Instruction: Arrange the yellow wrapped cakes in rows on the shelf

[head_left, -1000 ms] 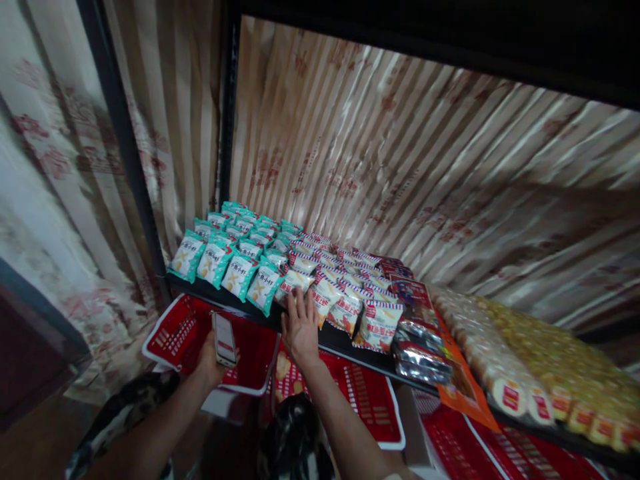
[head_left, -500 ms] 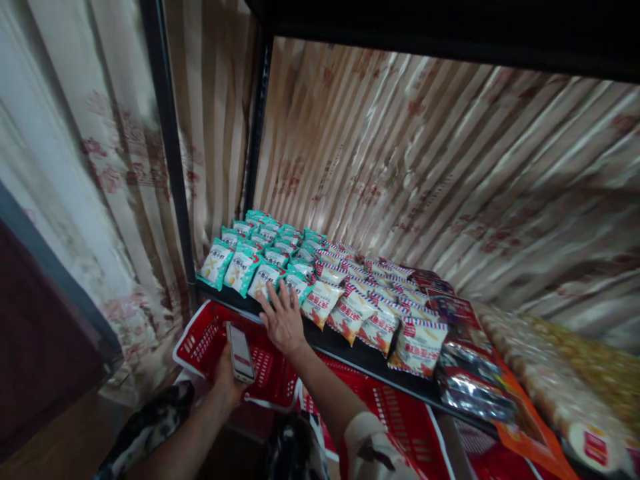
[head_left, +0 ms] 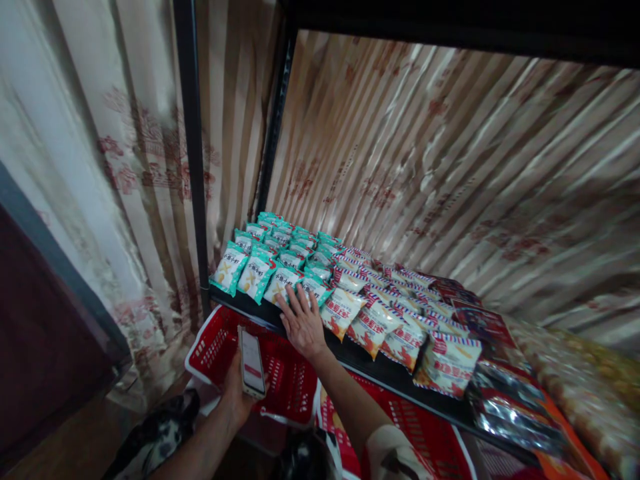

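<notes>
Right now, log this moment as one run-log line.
left hand: holds phone | right hand: flat on teal snack packets at shelf front | below: red baskets

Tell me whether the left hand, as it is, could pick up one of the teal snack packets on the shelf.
Probably not: the left hand is full, gripping a phone below the shelf. The right hand already rests on the teal snack packets.
</notes>
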